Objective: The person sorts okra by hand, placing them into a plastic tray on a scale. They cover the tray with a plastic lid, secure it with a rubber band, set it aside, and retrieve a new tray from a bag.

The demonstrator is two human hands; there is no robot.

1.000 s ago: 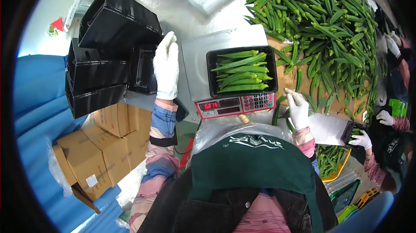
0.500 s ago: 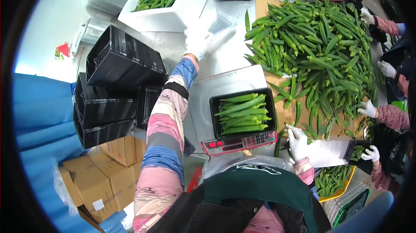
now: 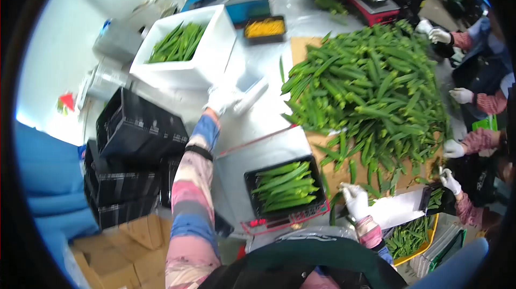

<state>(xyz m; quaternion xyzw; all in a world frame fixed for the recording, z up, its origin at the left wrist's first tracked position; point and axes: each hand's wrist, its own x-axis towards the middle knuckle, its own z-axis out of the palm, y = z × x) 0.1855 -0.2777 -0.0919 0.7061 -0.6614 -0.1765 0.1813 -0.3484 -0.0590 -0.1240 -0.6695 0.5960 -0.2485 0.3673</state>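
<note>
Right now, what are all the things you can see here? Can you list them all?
okra heap: one big pile, green, on the table at right
black tray of okra: one, on the scale
scale: one, silver with red front, near edge
white box: one, holding green okra, far left
clear lid: one, see-through, by the white box
tray of yellow bits: one, black, far side
empty black trays: several stacks, at left
cardboard boxes: a few, brown, lower left
co-workers' gloved hands: several, white, right edge
left hand: white glove, touching the clear lid
right hand: white glove, beside the scale
</note>
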